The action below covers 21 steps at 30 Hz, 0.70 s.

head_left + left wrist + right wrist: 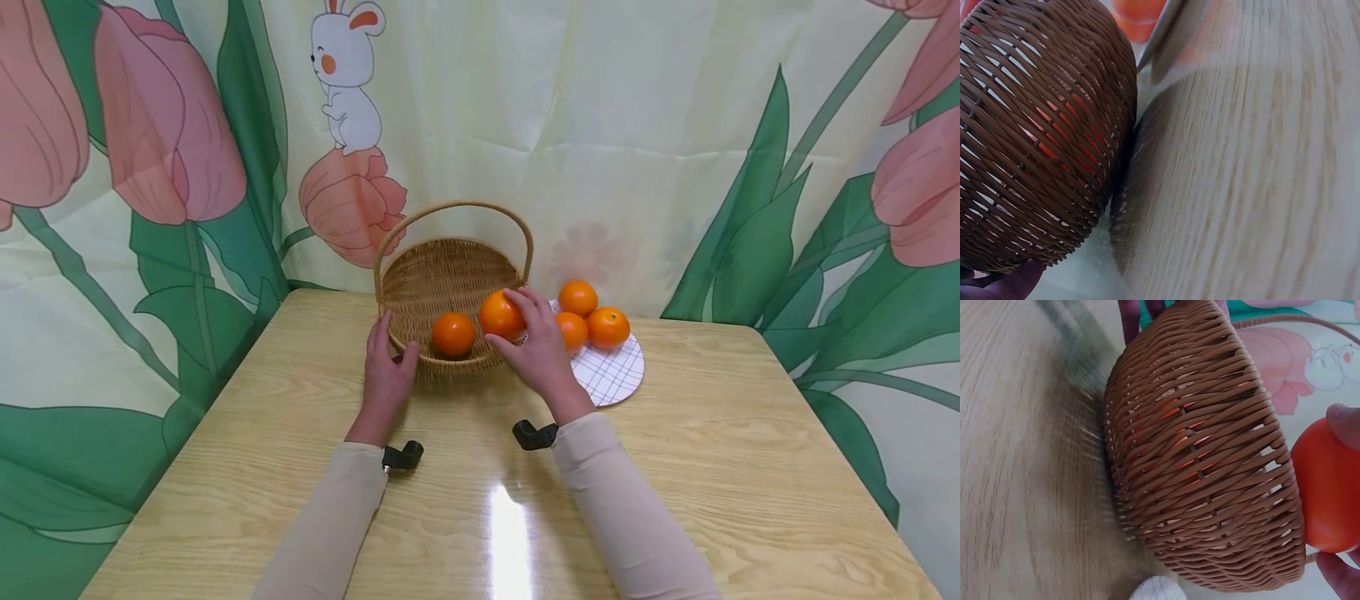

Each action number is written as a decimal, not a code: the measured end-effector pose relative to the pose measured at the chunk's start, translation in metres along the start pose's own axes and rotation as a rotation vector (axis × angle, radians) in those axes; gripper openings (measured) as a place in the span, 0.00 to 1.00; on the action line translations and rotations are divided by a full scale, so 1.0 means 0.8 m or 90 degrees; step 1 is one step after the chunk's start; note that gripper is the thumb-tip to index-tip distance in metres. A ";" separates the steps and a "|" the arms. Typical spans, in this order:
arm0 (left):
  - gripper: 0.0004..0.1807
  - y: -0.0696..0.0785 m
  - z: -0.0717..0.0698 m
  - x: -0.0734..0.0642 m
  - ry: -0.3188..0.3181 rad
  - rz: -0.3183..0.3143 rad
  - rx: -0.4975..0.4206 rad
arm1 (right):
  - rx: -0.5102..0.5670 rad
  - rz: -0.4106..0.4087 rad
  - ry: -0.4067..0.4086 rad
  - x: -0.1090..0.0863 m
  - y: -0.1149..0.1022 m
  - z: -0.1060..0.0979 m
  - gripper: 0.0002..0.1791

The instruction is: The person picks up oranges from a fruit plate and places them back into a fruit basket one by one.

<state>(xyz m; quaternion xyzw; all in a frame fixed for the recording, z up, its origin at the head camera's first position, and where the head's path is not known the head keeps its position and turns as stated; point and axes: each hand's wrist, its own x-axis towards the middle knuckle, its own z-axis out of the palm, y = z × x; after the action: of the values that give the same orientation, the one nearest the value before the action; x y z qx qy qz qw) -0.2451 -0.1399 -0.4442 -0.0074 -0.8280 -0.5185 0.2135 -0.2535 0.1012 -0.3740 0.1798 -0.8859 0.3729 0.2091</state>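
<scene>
Hands, 2, both reaching forward. Right hand [542, 350]: holds 1 orange [501, 315] between thumb and fingers, above the basket's right near rim. Left hand [388, 375]: grips the left near side of the basket [450, 271], thumb and fingers apart. Basket: 1, woven, with 1 arched handle [465, 203], on the far part of the table [750, 458]. Oranges, 5 total: 1 held, 1 inside the basket, 3 on 1 checked plate [611, 375] right of the basket. Sleeves [637, 517]: 2, pale.
</scene>
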 end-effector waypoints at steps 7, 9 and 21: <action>0.38 -0.001 -0.001 -0.002 -0.008 -0.002 0.001 | 0.003 -0.006 -0.017 0.000 0.000 0.005 0.38; 0.38 -0.001 -0.001 -0.002 -0.008 -0.003 0.001 | 0.002 -0.007 -0.022 0.001 -0.001 0.006 0.38; 0.38 -0.001 0.000 -0.002 -0.010 -0.002 -0.001 | 0.007 -0.010 -0.036 0.001 0.000 0.011 0.37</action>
<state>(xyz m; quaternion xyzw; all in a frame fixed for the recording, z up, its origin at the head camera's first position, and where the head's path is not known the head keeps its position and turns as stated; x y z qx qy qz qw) -0.2435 -0.1400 -0.4456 -0.0105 -0.8293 -0.5193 0.2060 -0.2561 0.0944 -0.3793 0.1983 -0.8880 0.3711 0.1857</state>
